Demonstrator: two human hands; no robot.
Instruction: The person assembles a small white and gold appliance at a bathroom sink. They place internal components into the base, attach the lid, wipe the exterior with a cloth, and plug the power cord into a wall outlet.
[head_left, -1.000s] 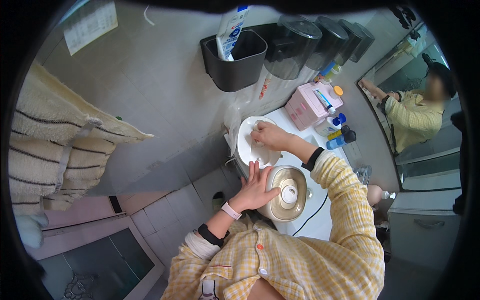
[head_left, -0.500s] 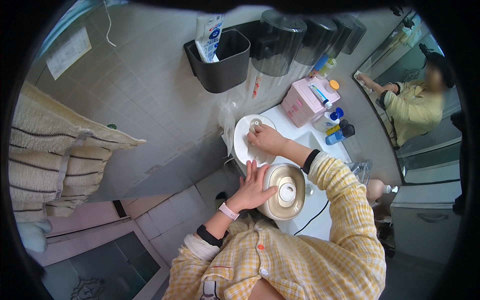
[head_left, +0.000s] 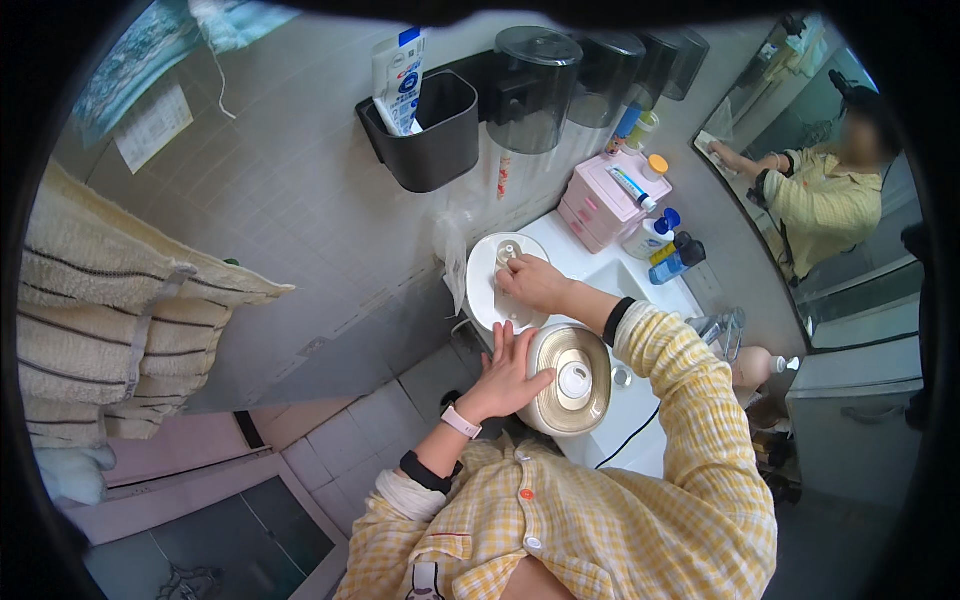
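Observation:
A white, rounded base (head_left: 483, 290) resembling the bottom of a humidifier sits at the sink counter's left end, its recessed middle facing up. My right hand (head_left: 535, 285) reaches into that recess with fingers bent together; whatever is at the fingertips is hidden by the hand. Close in front stands a round white tank (head_left: 600, 400) with a see-through gold-tinted face and a white cap (head_left: 575, 380) at its centre. My left hand (head_left: 505, 380) lies with fingers spread, thumb against the tank and fingertips by the base's near rim.
On the white counter (head_left: 630, 430) runs a black cord, with a pink drawer box (head_left: 608, 200) and several bottles (head_left: 660, 240) behind. A black wall cup (head_left: 435, 140) holds a toothpaste tube. A striped towel (head_left: 120, 320) hangs left; a mirror (head_left: 800, 200) is at right.
The view has shifted slightly. Both hands keep nearly the same places, the right in the base's recess and the left against the tank.

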